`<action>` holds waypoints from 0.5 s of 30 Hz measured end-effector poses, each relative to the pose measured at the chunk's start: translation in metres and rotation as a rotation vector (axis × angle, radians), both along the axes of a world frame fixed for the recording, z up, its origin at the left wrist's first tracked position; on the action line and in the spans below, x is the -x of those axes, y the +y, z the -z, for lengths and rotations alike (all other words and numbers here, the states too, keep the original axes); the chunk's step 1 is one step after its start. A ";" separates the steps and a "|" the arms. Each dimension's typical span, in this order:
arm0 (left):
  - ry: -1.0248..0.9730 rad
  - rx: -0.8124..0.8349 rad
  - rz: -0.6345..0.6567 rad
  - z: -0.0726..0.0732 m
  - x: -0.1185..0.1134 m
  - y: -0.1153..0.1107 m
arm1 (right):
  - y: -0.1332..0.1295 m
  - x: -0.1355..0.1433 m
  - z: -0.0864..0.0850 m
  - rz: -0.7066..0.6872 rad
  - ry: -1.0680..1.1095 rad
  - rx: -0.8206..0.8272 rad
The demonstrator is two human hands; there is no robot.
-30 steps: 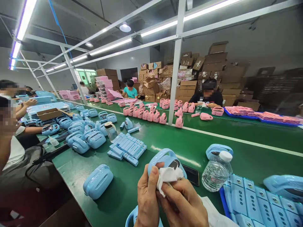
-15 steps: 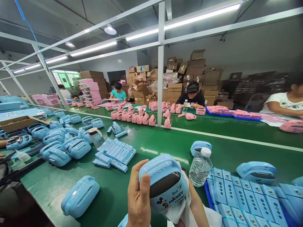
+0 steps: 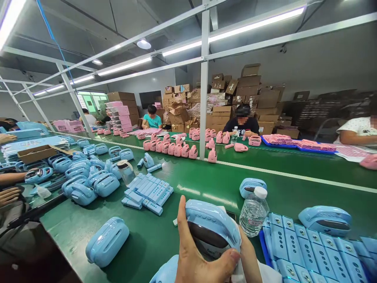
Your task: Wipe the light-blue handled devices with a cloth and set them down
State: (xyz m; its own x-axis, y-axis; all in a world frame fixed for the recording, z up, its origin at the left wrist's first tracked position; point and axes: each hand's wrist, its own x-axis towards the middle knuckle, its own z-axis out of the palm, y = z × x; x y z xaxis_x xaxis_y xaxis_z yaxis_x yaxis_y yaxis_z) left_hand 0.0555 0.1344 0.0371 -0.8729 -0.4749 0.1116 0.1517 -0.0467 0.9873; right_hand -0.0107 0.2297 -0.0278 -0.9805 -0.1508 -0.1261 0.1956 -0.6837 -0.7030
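A light-blue portable speaker (image 3: pixel 212 214) with a carry handle and a dark front panel is in front of me at lower centre. My left hand (image 3: pixel 200 259) grips it from the near side, with the thumb across the printed front and a finger up its left edge. My right hand (image 3: pixel 250 253) is behind its right side, fingers mostly hidden, with a bit of white cloth (image 3: pixel 240 273) showing below. Another blue speaker (image 3: pixel 166 271) is partly visible at the bottom edge. A blue speaker (image 3: pixel 107 241) lies on the green table to the left.
A clear water bottle (image 3: pixel 253 214) stands right of my hands, beside a blue tray (image 3: pixel 264 247) of blue button strips. More strips (image 3: pixel 150 190) and many blue speakers (image 3: pixel 79 173) are to the left, near a co-worker's hands (image 3: pixel 10 194). Pink speakers (image 3: pixel 171 148) line the far side.
My left hand has turned, bringing its thumb across the speaker's front and covering much of the print. The speaker has shifted slightly right, and less cloth shows. The view has swung a little left.
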 end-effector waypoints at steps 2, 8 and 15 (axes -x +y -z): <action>-0.041 0.109 0.011 -0.001 0.001 0.001 | -0.001 0.001 -0.007 -0.003 -0.035 -0.038; -0.019 0.327 -0.056 0.004 0.002 -0.002 | -0.001 -0.004 -0.019 -0.021 -0.107 0.002; 0.216 0.652 -0.293 0.022 0.014 -0.005 | 0.016 -0.025 -0.027 0.271 -0.098 -0.328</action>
State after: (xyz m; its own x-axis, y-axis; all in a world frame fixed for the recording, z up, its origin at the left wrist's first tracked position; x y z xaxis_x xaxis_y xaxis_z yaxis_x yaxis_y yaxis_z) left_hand 0.0414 0.1295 0.0148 -0.6473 -0.4633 0.6053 0.2619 0.6106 0.7474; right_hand 0.0145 0.2453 -0.0013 -0.9601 0.1737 -0.2191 0.1169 -0.4627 -0.8788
